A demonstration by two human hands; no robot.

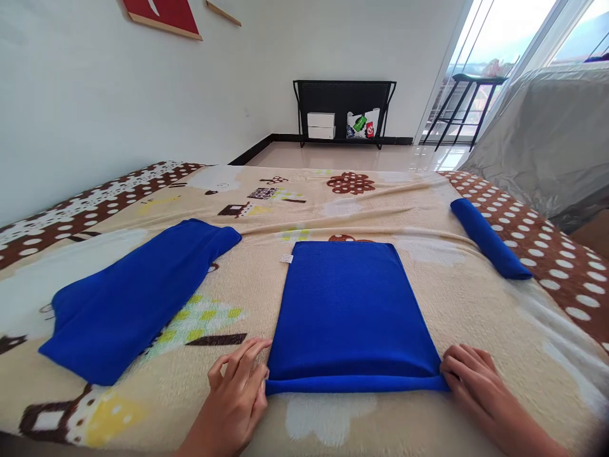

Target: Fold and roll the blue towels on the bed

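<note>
In front of me a blue cloth (354, 304) lies flat on the patterned blanket (333, 419), its near edge turned over into a narrow roll. A small white tag sticks out at its far left corner. My left hand (240, 387) pinches the left end of that roll. At the right end, my right hand (480, 384) grips it the same way, fingers closed. Farther left rests another blue cloth (143, 301), loosely spread and slanted. Over on the right lies a blue cloth rolled into a tube (490, 238).
The blanket has brown polka-dot borders at both sides. Beyond it, a black metal rack (345, 105) holds white boxes (321, 125) and a printed bag (363, 124) against the wall. A dark stool (469, 105) stands by the window, near a plastic-covered piece of furniture (552, 136).
</note>
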